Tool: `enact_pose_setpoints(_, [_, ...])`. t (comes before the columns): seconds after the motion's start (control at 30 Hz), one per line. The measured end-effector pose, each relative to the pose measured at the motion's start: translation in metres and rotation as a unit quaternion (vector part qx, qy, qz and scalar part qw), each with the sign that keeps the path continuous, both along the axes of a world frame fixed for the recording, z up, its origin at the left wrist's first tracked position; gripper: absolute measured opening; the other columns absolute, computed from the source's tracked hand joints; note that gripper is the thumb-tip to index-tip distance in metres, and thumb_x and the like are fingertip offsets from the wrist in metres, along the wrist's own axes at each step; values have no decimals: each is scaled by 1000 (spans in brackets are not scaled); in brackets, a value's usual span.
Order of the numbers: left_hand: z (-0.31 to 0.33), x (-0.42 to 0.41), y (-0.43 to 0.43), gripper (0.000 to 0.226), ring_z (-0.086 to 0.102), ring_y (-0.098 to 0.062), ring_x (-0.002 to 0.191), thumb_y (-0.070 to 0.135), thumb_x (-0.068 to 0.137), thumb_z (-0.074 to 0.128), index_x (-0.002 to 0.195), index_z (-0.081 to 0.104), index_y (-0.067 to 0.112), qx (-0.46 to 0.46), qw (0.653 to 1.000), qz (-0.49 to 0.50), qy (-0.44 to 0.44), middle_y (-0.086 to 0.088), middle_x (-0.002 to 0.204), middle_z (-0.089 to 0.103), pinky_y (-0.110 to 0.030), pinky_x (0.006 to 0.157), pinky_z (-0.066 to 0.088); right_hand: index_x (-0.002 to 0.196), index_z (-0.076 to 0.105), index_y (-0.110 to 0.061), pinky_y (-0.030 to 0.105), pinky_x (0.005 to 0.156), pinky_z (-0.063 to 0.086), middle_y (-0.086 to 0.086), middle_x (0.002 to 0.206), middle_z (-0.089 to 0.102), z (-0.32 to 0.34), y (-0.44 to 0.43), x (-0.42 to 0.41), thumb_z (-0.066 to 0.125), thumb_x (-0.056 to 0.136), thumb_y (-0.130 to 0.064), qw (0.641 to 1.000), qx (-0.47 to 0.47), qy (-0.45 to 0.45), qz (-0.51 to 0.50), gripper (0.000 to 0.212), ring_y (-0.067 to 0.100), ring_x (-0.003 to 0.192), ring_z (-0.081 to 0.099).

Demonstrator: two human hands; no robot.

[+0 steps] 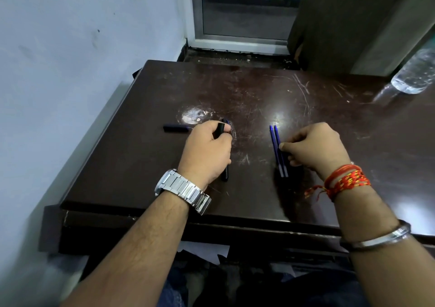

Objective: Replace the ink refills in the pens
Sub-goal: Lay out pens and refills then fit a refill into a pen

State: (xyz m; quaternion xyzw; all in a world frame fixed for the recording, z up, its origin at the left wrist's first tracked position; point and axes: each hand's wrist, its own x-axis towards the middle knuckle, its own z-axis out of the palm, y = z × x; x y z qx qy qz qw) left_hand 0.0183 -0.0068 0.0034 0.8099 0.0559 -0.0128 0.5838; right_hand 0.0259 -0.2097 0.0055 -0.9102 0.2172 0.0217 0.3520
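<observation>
Right at the middle of the dark brown table (146, 142) lie two thin blue ink refills (277, 150), side by side and touching along their length, their tips pointing away from the person. The right hand (315, 148) rests just beside them with its fingers curled; the thumb and forefinger press against the refill nearer to it, pinching narrowly at its middle. Whether that refill is already lifted clear of the table is hard to tell, as both seem to lie flat.

To the left, the left hand (207, 151) is closed around a black pen (222, 142), whose upper end shows between thumb and forefinger and whose ribbed lower end sticks out below the palm toward the person. Just beyond that hand, a short dark blue pen part (176, 128), perhaps a cap or barrel section, lies crosswise on the table, apart from the pen.

A silver metal watch (181, 190) sits on the left wrist. Red and yellow threads (346, 181) wrap the right wrist, with a steel bangle (376, 237) farther up the forearm. A clear plastic bottle (416, 71) stands at the far right edge of the table.
</observation>
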Motion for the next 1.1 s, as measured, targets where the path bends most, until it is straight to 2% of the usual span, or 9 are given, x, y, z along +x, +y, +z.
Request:
enact_pose_setpoints(0.17, [-3,-2,-1,10,69,-7,51,18,85,68,84,71,27,-22,1000,6,-14,11,57,65,-39,69,63,68,72,-5,35,63,62,14,64,71,3,2,0,60,80,-11,999,-33,-19,10,17,24,56,71])
enact_pose_setpoints(0.27, [-4,-2,-2,13,72,-14,64,20,75,77,88,75,22,-38,999,11,-33,11,67,71,-45,70,62,70,71,-3,36,68,61,17,73,70,6,2,-1,66,79,-13,998,-58,-12,30,14,28,66,71])
enact_pose_setpoints(0.4, [-6,-2,-3,23,74,-21,77,22,70,82,91,75,23,-31,999,5,-38,4,81,75,-45,75,61,72,70,0,27,63,54,19,75,67,10,3,-2,69,78,-11,995,-88,-9,44,12,29,68,67])
enact_pose_setpoints(0.53, [-5,-7,-6,16,75,-23,67,16,73,81,81,72,26,-43,998,-28,-33,2,71,75,-47,70,62,71,66,0,17,48,34,9,65,58,10,5,-3,72,79,-16,993,-109,-44,21,19,13,56,51])
enact_pose_setpoints(0.67, [-4,-11,-9,14,75,-24,64,10,77,78,84,71,20,-52,997,-48,-25,5,65,72,-47,70,62,77,63,-2,26,63,41,12,71,56,10,8,-1,75,78,-23,992,-122,-18,15,25,26,67,55])
enact_pose_setpoints(0.8, [-5,-12,-10,15,75,-23,65,10,78,78,87,70,19,-51,997,-56,-22,2,68,73,-46,70,62,78,60,-3,31,64,44,15,80,57,11,8,2,75,80,-20,992,-125,16,17,23,29,68,56])
enact_pose_setpoints(0.93, [-5,-13,-11,16,75,-24,65,10,78,78,82,68,22,-53,996,-63,-20,11,66,72,-47,69,62,65,47,-6,28,65,40,15,76,53,7,10,1,71,80,-23,991,-132,-13,4,33,29,67,50])
enact_pose_setpoints(1.03, [-4,-14,-11,16,75,-24,66,9,80,76,82,67,22,-57,995,-80,-12,15,65,71,-48,69,62,55,56,-8,13,46,37,-5,46,54,9,14,1,66,78,-24,988,-38,-146,-25,29,7,45,50])
enact_pose_setpoints(1.1, [-4,-14,-12,18,76,-21,65,8,80,76,81,66,22,-61,994,-88,-8,11,65,71,-47,70,62,54,63,-15,10,44,36,-12,37,51,13,23,3,65,78,-24,968,107,-225,-39,26,1,39,48])
